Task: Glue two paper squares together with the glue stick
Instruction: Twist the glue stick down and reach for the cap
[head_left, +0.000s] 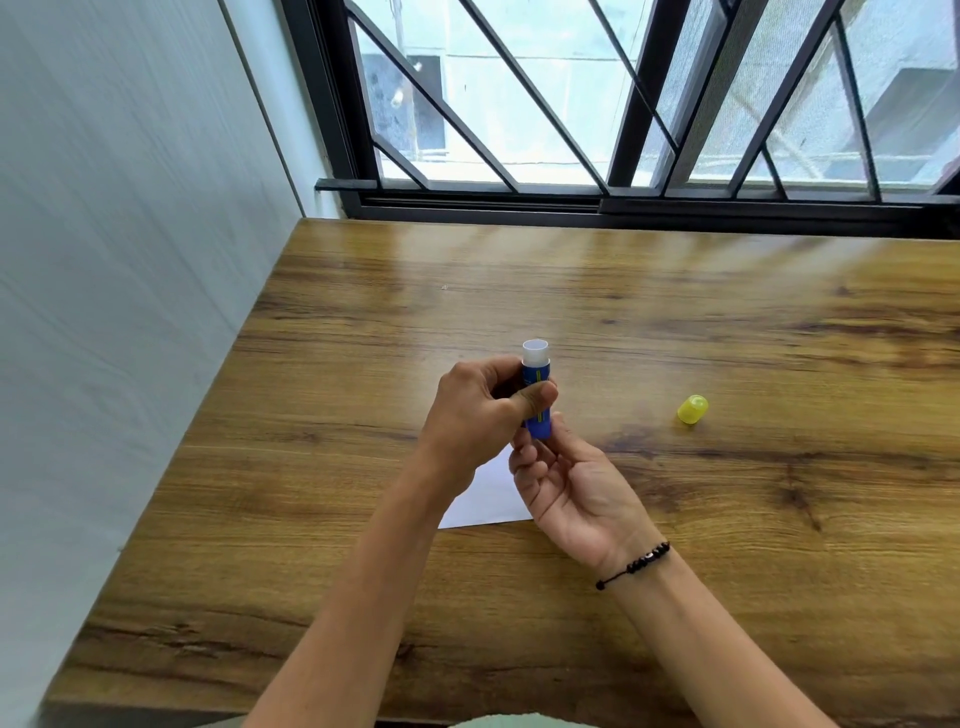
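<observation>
Uncapped glue stick (536, 395) upright in both hands, yellow cap (693, 409) on table (727, 571), white paper (485, 499) beneath

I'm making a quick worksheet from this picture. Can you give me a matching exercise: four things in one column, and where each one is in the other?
Things:
1. glue stick
2. yellow cap
3. white paper
4. black bracelet

Places:
A. flat on the table, partly hidden under the hands
B. on the right wrist
C. held upright, left hand on its body, right hand at its base
D. alone on the table, to the right

Pairs: 1-C, 2-D, 3-A, 4-B
</observation>
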